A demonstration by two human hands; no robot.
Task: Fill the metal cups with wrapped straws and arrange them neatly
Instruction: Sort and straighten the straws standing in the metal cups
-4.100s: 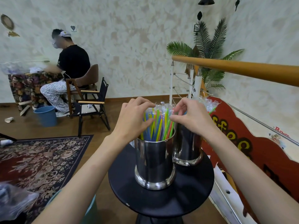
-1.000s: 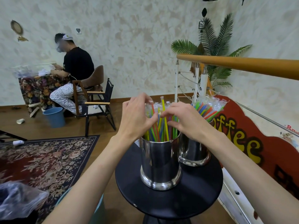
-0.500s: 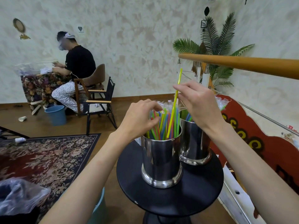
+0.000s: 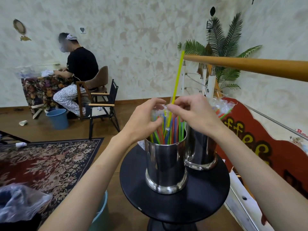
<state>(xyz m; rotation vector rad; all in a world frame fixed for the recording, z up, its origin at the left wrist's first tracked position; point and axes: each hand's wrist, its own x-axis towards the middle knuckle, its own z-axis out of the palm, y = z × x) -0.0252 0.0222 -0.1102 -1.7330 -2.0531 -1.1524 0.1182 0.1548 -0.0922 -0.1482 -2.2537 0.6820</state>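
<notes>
Between right fingers [image 4: 173,108] — yellow straw [image 4: 178,75]

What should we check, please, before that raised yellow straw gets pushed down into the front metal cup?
1. Yellow straw gripped: ok, right hand pinches it low down.
2. Lower end inside front cup: ok, it sits among the other straws.
3. Left hand on the bundle: ok, fingers at the wrapper tops.
4. Front cup upright on the black table: ok.
5. Rear cup filled: ok, straws show above it.
6. Room left at the front cup's bottom: cannot tell.
</notes>
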